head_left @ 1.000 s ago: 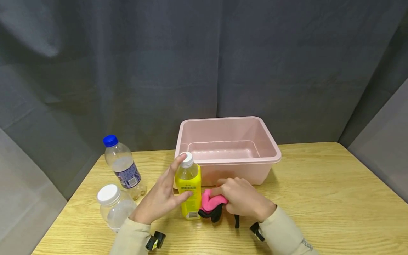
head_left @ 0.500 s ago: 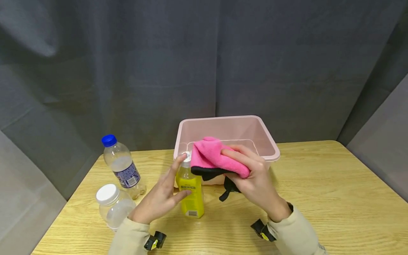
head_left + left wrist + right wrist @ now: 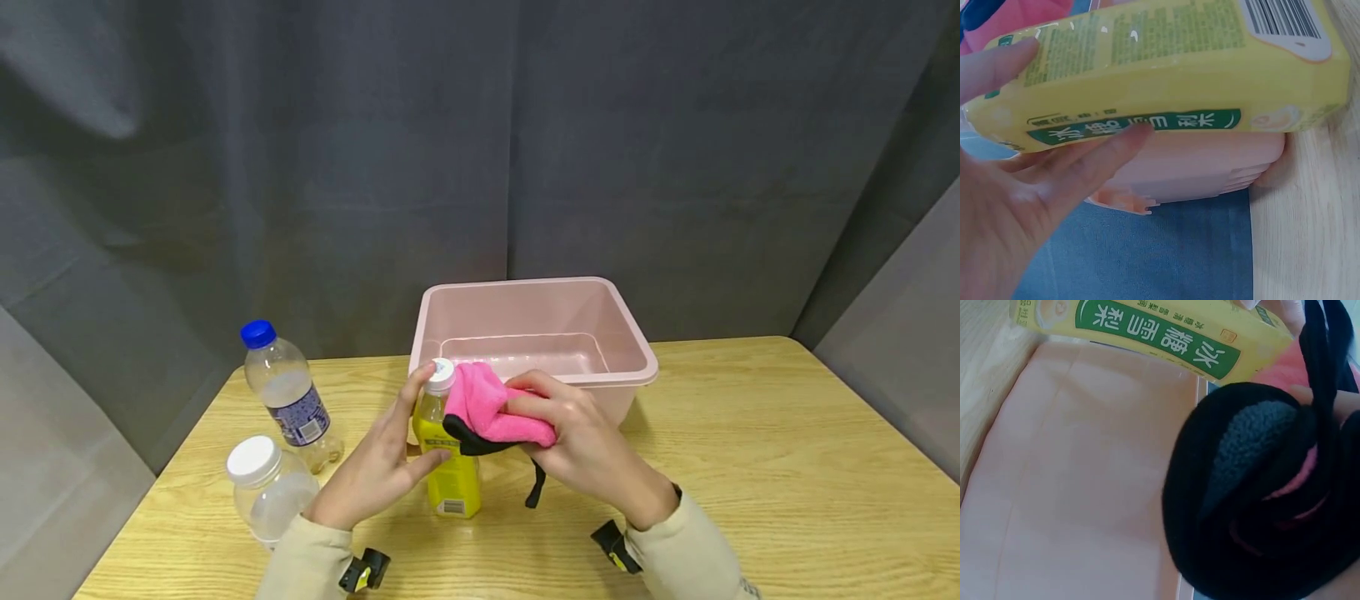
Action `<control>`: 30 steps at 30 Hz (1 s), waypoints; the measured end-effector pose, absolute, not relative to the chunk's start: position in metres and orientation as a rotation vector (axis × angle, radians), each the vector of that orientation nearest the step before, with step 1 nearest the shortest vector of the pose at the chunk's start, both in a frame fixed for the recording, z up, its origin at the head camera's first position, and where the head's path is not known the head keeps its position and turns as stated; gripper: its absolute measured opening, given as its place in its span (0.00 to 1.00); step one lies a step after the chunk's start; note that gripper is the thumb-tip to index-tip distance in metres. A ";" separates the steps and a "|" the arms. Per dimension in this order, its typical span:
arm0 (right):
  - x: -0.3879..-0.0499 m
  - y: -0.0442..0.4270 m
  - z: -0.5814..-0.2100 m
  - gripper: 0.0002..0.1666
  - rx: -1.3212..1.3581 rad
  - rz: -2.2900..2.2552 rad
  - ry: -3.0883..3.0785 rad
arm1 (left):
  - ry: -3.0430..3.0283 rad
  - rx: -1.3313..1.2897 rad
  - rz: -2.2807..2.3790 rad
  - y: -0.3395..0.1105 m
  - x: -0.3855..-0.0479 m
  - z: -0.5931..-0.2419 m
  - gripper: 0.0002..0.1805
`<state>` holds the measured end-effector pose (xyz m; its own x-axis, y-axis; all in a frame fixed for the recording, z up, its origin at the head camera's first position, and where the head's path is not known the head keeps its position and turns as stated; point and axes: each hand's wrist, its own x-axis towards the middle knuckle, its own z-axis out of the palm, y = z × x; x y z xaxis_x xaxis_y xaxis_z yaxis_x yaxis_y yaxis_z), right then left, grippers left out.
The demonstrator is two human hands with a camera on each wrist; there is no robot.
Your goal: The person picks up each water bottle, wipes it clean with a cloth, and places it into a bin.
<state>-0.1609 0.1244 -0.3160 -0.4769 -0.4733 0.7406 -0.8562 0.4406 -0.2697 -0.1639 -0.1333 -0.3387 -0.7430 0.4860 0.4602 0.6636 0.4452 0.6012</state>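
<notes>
A bottle with yellow contents and a white cap [image 3: 453, 485] stands upright on the table. My left hand [image 3: 381, 462] holds it, one finger up at the cap and the thumb across the front; the left wrist view shows the fingers along its yellow label [image 3: 1197, 75]. My right hand [image 3: 588, 442] grips a bunched pink cloth with black edging [image 3: 491, 412] and a black strap. In the head view the cloth covers the bottle's upper right side just under the cap. Whether it presses on the bottle is hard to tell. The right wrist view shows the folded cloth [image 3: 1254, 444] close up.
Right behind the bottle stands a pink plastic bin [image 3: 532, 379], with nothing seen inside. To the left are a clear bottle with a blue cap [image 3: 300, 408] and a clear jar with a white lid [image 3: 273, 492]. A dark curtain [image 3: 360, 183] hangs behind the table.
My right hand has lifted the cloth from low beside the bottle's base to above the bin's front, then lowered it slightly toward the bottle's neck. My left hand has stayed put.
</notes>
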 end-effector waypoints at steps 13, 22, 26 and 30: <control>-0.163 0.117 -0.340 0.19 1.218 0.457 -2.608 | -2.472 -0.965 -1.160 -0.132 -0.162 -0.338 0.56; -0.168 0.111 -0.367 0.21 1.271 0.320 -2.759 | -2.452 -0.975 -1.117 -0.131 -0.163 -0.337 0.56; -0.168 0.113 -0.363 0.21 1.256 0.303 -2.740 | -2.458 -0.961 -1.112 -0.131 -0.162 -0.337 0.56; -0.164 0.117 -0.346 0.23 1.188 0.353 -2.657 | -2.473 -0.943 -1.122 -0.130 -0.161 -0.337 0.56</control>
<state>-0.1639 0.1175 -0.3458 -0.6533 -0.7014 0.2850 -0.7515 0.6465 -0.1313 -0.1614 -0.1300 -0.3374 -0.7531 0.4514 0.4786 0.6575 0.4892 0.5731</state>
